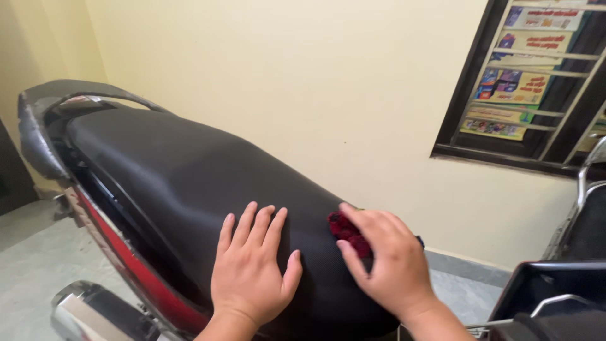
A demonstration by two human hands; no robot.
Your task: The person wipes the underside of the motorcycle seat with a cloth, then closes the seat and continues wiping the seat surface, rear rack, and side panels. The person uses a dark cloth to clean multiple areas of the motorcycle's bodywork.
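1. I see my left hand [249,275] lying flat on the black motorcycle seat [183,170], palm down, fingers spread and pointing up the seat toward its far end. It grasps nothing; it is simply pressed open against the seat near the near edge.
2. My right hand [385,262] sits just beside the left one, on the right edge of the seat. It is curled over a dark red cloth [347,232], fingers and thumb clamped around it, and the cloth is pressed onto the seat surface.
3. Only a bunched part of the cloth shows, poking out past my fingertips toward the middle of the seat; the rest is hidden under the hand.
4. At the far end of the seat a grey grab rail [38,126] curves around the tail.
5. Below the left edge of the seat runs a red side panel [120,252], and lower still a chrome exhaust [88,312].
6. Beyond the right edge stands a cream wall [315,82] with a dark-framed window [536,82] at the upper right.
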